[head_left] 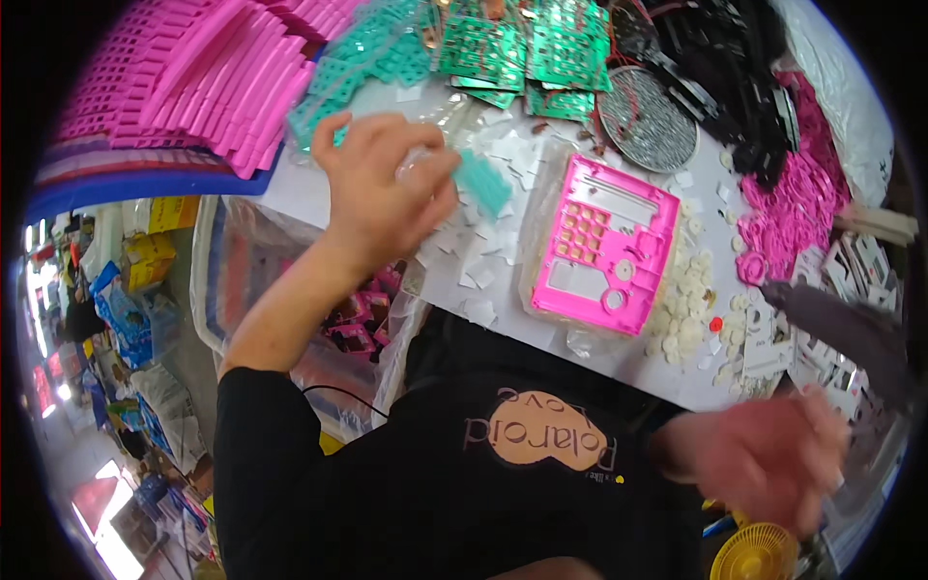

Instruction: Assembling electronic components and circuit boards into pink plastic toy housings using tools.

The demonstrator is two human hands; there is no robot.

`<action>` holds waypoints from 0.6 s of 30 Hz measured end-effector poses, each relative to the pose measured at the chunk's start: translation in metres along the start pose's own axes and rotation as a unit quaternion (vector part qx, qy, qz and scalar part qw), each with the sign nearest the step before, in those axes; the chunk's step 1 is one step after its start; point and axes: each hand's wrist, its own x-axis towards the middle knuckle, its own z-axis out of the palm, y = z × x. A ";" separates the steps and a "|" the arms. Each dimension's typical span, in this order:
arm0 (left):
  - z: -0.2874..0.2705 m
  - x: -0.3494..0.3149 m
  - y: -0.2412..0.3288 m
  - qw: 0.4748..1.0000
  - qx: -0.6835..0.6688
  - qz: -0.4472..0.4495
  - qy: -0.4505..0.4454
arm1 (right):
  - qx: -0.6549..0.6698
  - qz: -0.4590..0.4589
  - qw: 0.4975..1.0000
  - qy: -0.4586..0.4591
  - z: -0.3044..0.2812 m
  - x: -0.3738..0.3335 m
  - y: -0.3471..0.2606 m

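My left hand (387, 184) is over the table's near left part, its fingers curled. A small teal button pad (483, 186) juts out at its fingertips, and the hand appears to pinch it by the edge. To the right lies a pink plastic casing (614, 246), inner side up, with a block of square key openings and round cutouts. It rests on something wrapped in clear plastic. My right hand (773, 459) is off the table's near right edge, smeared by motion, so its fingers cannot be made out.
Stacked pink casings (227, 87), teal pads (372, 58) and green circuit boards (483, 48) line the far side. A round tin (648, 121) holds small metal parts. Pink rings (788, 208), white discs (681, 304) and a dark hanging tool (831, 324) are right. A bin (217, 290) stands lower left.
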 end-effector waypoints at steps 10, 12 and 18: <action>0.010 -0.027 0.075 0.952 -0.293 -0.085 -0.001 | 0.195 0.122 0.927 -0.295 0.090 -0.053 0.006; 0.014 -0.030 0.083 0.914 -0.380 -0.126 -0.065 | 0.215 0.171 0.895 -0.353 0.078 -0.046 0.015; 0.013 -0.038 0.077 0.876 -0.403 -0.217 -0.153 | 0.213 0.398 0.764 -0.460 0.088 -0.038 0.065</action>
